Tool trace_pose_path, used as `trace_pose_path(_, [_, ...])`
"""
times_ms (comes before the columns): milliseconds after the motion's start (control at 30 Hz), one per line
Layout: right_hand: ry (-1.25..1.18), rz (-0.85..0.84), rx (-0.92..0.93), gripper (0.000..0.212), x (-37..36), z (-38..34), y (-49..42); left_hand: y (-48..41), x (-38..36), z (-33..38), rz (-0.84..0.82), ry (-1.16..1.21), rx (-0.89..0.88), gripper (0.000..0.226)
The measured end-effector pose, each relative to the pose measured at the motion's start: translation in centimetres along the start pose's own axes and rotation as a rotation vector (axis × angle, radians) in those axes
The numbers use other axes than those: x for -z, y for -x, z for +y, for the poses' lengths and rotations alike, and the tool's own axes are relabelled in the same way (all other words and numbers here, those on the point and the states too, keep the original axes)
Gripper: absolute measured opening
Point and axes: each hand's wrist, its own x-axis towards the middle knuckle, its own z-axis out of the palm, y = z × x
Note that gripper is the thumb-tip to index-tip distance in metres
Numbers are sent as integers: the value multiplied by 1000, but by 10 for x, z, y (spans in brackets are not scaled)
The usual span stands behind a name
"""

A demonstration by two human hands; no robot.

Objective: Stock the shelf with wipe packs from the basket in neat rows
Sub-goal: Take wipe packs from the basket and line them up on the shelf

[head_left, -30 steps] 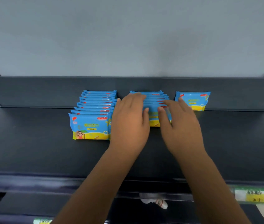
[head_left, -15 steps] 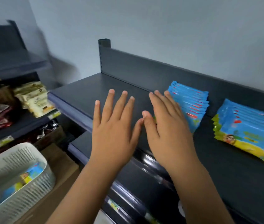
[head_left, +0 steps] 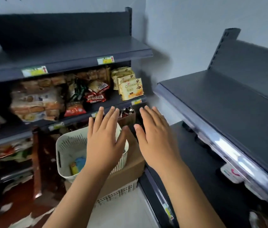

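Head view: left hand [head_left: 104, 145] hovered over basket [head_left: 64, 145], right hand [head_left: 156, 142] beside it; both grips spread, empty. Best to take the wipe pack [head_left: 80, 162] squarely.

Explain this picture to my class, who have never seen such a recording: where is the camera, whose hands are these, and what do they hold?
There is no machine here. A person wears one wide-angle camera on the head, looking forward and down, so you see their own two arms. The left hand and the right hand are both spread flat, fingers straight, holding nothing. Below the left hand a white slotted plastic basket stands on a brown cardboard box; inside it lies a blue and yellow wipe pack, blurred. At the right is the dark grey metal shelf. At the left, yellow snack packets stand on another dark shelf.
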Motion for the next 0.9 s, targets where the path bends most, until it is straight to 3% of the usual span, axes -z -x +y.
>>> trace_pose_path(333, [-93,-267,99,59,-136,-37,-77,-10,-36,-132,-93,-68,303,61])
trace_pose_path(500, [-89,-452,42,60,-210,-22,-118,-31,-80,-185,-199,-50,487,63])
trace_pose_path(733, [-87,-811,-205,57,-315,10,-137,-39,-145,-260,-382,-20,785,58])
trace_pose_path(900, [152,-848,-493,60,-354,24,-133,-25,-190,-287,-680,-34,787,55])
